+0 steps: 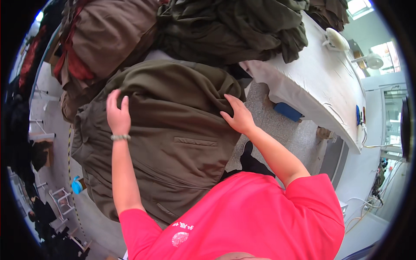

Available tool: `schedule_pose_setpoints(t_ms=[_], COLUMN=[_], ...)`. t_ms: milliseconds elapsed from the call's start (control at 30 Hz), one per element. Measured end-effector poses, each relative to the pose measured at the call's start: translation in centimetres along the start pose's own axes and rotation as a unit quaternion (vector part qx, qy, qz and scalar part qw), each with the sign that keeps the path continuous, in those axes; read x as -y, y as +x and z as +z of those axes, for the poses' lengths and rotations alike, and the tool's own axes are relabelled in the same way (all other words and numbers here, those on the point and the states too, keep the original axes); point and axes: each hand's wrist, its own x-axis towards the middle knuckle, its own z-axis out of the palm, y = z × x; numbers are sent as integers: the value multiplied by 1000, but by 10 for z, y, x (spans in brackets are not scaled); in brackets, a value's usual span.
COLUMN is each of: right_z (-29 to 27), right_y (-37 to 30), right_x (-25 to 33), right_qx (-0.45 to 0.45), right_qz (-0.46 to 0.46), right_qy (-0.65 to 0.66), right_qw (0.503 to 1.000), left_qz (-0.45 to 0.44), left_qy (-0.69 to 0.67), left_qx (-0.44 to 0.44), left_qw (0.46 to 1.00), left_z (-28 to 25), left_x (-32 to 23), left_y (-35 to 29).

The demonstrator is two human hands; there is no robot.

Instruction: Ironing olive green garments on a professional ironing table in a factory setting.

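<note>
A dark olive-brown jacket (173, 121) lies spread out in front of me, with a welt pocket facing up on its near half and folds bunched along its far side. My left hand (118, 116) rests on the jacket's left part, thumb and fingers apart. At the right edge of the cloth, my right hand (238, 115) touches the folds with its fingers stretched out and thumb spread. Neither hand has cloth visibly gripped in it. A beaded bracelet (120, 137) circles my left wrist.
Beyond the jacket are a brown garment heap (115, 37) with red cloth (80, 60) and a dark green heap (229, 32). A white-covered table (320, 82) stands at right, a blue bin (287, 112) below it. White stools (63, 201) stand on the left floor.
</note>
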Motion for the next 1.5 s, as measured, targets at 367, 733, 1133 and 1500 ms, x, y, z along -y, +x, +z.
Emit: schedule_pose_setpoints(t_ms=[367, 733, 1133, 1500], right_z=[-28, -129, -115, -244], right_y=[-147, -320, -466, -322], right_x=[-232, -541, -552, -495], right_qx=[318, 140, 35, 290], right_qz=[149, 502, 648, 531], right_qy=[-41, 177, 352, 159], right_qw=[936, 835, 675, 780], left_qz=[436, 783, 618, -169], left_qy=[-351, 46, -256, 62], left_qx=[431, -122, -484, 11], left_qw=[708, 609, 564, 984], left_z=[-134, 29, 124, 456], left_x=[-460, -724, -700, -299], left_y=[-1, -49, -37, -69])
